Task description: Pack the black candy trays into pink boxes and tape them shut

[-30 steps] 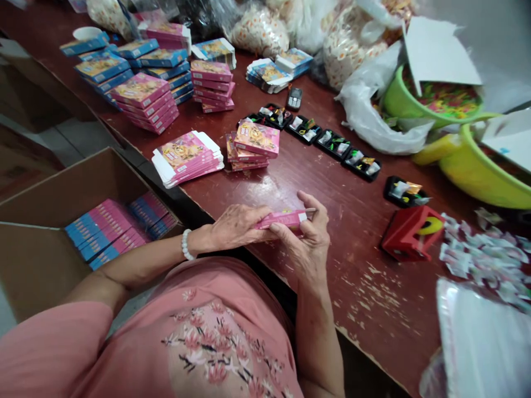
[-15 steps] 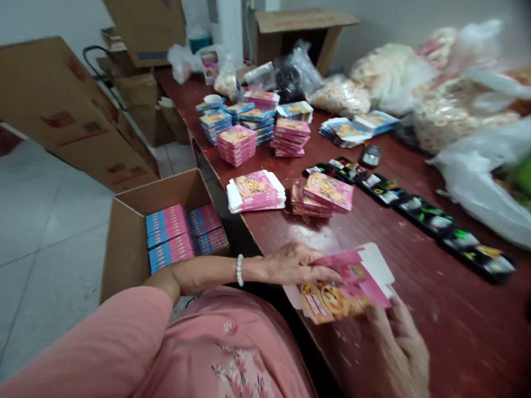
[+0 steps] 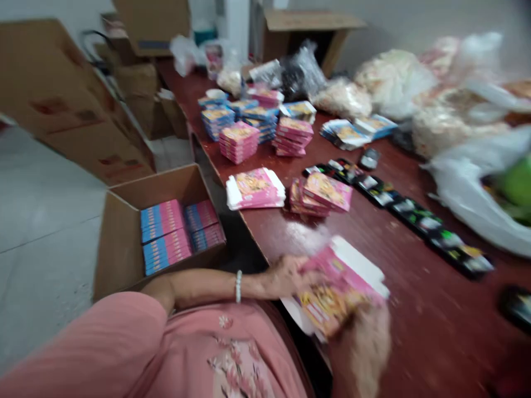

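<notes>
Carton lengthwise aslant, flap outward

Over there, a big brown box stands open near the wall (a black bag sits in front).

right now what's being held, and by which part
An open pink carton: left grip on its left edge; right grip at its near right edge, too blurred to confirm.

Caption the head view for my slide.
Left hand and right hand on a pink carton, white flap extended, over a red table.
</notes>
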`<action>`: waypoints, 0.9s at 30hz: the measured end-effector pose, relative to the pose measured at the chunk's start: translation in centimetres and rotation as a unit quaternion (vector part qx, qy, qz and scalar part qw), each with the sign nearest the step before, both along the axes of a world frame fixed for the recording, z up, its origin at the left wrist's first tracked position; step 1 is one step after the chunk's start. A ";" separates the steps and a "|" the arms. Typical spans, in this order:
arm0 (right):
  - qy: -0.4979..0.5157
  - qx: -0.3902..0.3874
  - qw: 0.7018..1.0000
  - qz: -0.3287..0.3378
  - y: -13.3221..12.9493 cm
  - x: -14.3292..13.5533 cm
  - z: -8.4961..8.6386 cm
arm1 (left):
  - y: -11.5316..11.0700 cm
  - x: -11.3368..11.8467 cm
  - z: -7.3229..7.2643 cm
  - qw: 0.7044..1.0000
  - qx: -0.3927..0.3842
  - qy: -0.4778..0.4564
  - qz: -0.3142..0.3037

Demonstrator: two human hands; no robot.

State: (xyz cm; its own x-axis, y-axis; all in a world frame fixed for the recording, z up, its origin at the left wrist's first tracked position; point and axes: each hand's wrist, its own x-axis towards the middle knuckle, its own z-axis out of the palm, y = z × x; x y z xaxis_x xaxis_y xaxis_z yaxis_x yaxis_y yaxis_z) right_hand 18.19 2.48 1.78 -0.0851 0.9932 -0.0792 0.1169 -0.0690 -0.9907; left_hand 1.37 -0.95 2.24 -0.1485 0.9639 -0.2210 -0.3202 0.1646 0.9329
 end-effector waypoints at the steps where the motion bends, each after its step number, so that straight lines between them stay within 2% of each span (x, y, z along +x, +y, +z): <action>1: 0.028 -0.038 0.999 -0.014 -0.8 -0.5 0.5 | -0.5 0.3 0.1 1.000 -0.003 0.001 0.010; 2: 0.039 -0.049 0.998 -0.004 -1.5 -1.0 0.7 | -1.0 0.4 0.1 1.000 -0.002 0.001 0.022; 5: 0.009 0.009 1.000 0.007 -1.9 -1.3 -0.1 | -1.3 0.5 -0.4 1.000 -0.012 -0.022 0.010; 8: -0.046 0.050 0.997 0.029 -1.6 0.1 -1.4 | -0.8 0.2 -1.1 0.999 0.016 0.015 0.024; 11: -0.068 0.073 0.994 0.044 -1.8 1.6 -1.8 | -1.0 -0.3 -1.1 0.998 0.038 0.044 0.033; 14: -0.054 0.084 0.993 0.062 -2.6 2.6 -2.2 | -1.9 -1.0 -1.1 0.998 0.028 0.053 -0.034; 17: -0.027 0.067 0.995 0.066 -3.7 3.3 -3.1 | -3.0 -1.4 -1.7 0.992 0.014 0.049 -0.113; 22: -0.039 0.043 0.996 0.066 -5.1 4.6 -4.3 | -4.0 -1.5 -2.6 0.975 0.009 0.079 -0.207; 25: -0.043 0.047 0.993 0.095 -5.2 5.0 -4.1 | -3.9 -1.6 -2.6 0.972 0.023 0.083 -0.220; 27: -0.012 0.032 0.995 0.089 -5.2 4.9 -4.0 | -3.8 -1.7 -2.3 0.973 0.030 0.086 -0.212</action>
State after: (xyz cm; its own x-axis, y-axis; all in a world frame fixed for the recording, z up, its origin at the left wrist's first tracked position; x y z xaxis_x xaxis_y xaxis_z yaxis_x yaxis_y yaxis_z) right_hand 23.14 -2.74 -2.26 -0.2581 0.9659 -0.0203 0.1459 0.0182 -0.9891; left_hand -0.29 -4.72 -0.10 0.2365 0.9566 -0.1700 -0.0740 0.1922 0.9786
